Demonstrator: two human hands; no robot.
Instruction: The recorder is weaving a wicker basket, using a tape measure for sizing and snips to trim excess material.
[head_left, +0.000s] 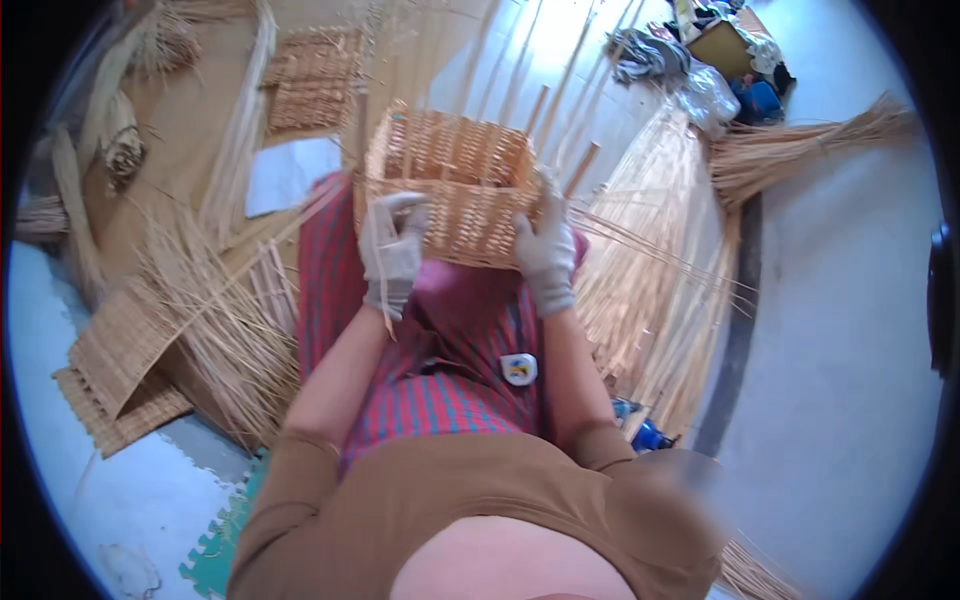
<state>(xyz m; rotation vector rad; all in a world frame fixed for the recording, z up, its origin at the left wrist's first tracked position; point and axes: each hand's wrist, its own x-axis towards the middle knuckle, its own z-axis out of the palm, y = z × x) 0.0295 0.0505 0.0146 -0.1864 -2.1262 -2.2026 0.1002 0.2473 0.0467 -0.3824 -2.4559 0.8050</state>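
A partly woven rectangular basket (468,222) of tan plant fibre rests at my knees, its open top tilted toward me. Long thin stakes rise from its far side, and thicker sticks (582,168) stand at its right corners. My left hand (393,250), in a pale glove, is closed on the near left corner, and a light strand (381,292) trails from it past the wrist. Gripping the right end is my right hand (546,252), also gloved, with its thumb on the near wall and the fingers round the side, partly hidden.
Loose straw strips (655,230) lie fanned out on the right, beside a tied bundle (800,150). More thin strips (225,330) and flat woven panels (120,350) are at left. A woven square (318,80) and a white sheet (292,172) lie ahead. Cluttered bags and a box (722,52) stand far right.
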